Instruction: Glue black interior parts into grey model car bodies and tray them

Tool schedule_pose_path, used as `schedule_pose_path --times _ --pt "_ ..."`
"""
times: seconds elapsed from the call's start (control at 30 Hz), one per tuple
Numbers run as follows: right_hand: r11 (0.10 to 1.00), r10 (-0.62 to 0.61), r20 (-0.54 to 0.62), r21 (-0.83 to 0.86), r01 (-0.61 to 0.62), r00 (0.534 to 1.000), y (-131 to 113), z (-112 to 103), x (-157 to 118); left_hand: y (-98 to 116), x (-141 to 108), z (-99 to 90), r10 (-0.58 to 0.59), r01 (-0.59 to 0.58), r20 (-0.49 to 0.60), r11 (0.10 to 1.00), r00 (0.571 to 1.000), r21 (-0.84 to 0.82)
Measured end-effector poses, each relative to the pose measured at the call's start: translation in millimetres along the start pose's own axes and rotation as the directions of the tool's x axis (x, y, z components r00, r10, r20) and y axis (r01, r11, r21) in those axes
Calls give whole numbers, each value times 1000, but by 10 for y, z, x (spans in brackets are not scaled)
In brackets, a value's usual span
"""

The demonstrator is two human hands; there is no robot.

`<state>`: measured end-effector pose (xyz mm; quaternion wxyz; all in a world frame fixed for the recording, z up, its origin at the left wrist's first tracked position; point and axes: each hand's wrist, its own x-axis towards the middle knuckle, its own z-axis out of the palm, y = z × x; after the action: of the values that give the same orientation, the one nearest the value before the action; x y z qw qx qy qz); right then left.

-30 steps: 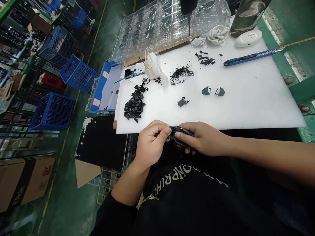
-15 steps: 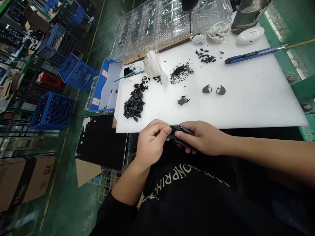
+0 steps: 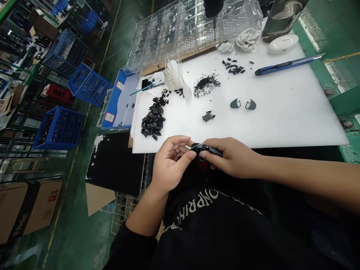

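Close to my body, at the front edge of the white foam board (image 3: 270, 131), I hold a glossy black plastic part (image 3: 200, 147). Its exact kind is hard to make out. My right hand (image 3: 229, 155) is closed round its right end, thumb on top. At the other end, the thumb and fingertips of my left hand (image 3: 171, 161) pinch the part, the other fingers loosely curled. Just beyond lies a small dark grey plastic piece (image 3: 208, 116). Two rounded grey pieces (image 3: 251, 104) rest farther right. To the left is a heap of black plastic pieces (image 3: 152, 120).
Tiny black parts (image 3: 206, 85) and black chips (image 3: 234, 68) are scattered on the board. A blue utility knife (image 3: 287, 65) lies at the right, near a white case (image 3: 282, 44). A clear compartment tray (image 3: 174, 30) and a dark screwdriver-like tool (image 3: 213, 9) are at the back.
My left fingers have loosened and spread slightly at the black part's left end, and the part has turned a little. My right hand keeps its grip. The view has shifted slightly.
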<state>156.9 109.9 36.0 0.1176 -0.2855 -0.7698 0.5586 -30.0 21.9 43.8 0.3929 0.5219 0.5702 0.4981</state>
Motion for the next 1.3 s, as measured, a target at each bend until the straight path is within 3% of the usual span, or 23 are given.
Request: schedule_pose_path --times 0.13,0.3,0.43,0.57,0.67,0.77,0.83,0.93,1.0,1.17,1.3 --pt "961 -213 -51 -192 200 976 86 28 0 -17 -13 -84 169 -184 105 970 980 161" --pt "812 -430 -49 -458 363 901 185 26 -1 -13 9 -144 461 -524 254 786 850 327" --pt "699 -507 -11 -590 404 862 226 -4 1 -29 17 -158 558 -626 283 688 780 368" --pt "658 -519 -3 -639 397 855 245 -21 -1 -63 12 -176 608 -683 313 619 729 388" --pt "642 -523 -2 -658 392 853 254 -27 -4 -84 8 -181 615 -687 311 608 725 398" --pt "587 -574 6 -695 416 819 255 -35 -2 -106 3 -169 620 -685 301 607 725 403" --pt "519 -648 -12 -738 431 761 249 -41 3 -124 0 -152 622 -673 273 611 734 417" --pt "414 -772 -53 -798 438 634 235 -48 17 -152 -2 -121 636 -654 204 630 744 420" --pt "372 -812 -61 -821 434 580 227 -53 27 -165 -2 -106 639 -648 181 642 748 411" --pt "305 -835 -26 -853 423 550 230 -67 49 -196 -22 -109 627 -642 184 660 757 391" --pt "288 -848 -24 -860 422 529 224 -75 50 -226 -72 -95 588 -601 146 735 796 315"
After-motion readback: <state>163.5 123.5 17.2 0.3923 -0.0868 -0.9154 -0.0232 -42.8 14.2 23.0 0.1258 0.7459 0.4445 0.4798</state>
